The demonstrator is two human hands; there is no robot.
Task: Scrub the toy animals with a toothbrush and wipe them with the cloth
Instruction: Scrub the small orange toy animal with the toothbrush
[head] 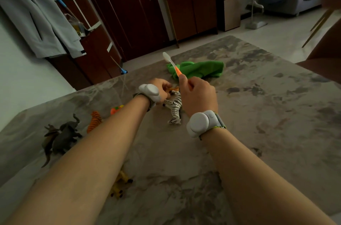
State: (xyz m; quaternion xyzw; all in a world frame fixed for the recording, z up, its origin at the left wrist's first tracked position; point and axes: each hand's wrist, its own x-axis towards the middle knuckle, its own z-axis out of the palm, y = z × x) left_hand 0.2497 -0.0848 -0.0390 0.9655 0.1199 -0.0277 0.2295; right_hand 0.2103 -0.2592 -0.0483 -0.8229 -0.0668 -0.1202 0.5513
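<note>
Up off the table with the toothbrush [172, 64]: white head tilted up and away, orange handle pinched in the curled fingers of the right hand [198, 95]. Just below and left of that fist, down on the table [258, 114], the zebra [175, 106], head end toward the left hand [160, 89]. Curled tight there round an orange toy [174, 88]; which animal, impossible to tell. Beyond both hands, crumpled right behind the brush, the green cloth [199, 70]. Out left, beside the left forearm: a tiger [94, 120], a grey elephant [64, 136], a small orange piece [116, 109]. Half hidden under that arm, a yellow giraffe [120, 182].
</note>
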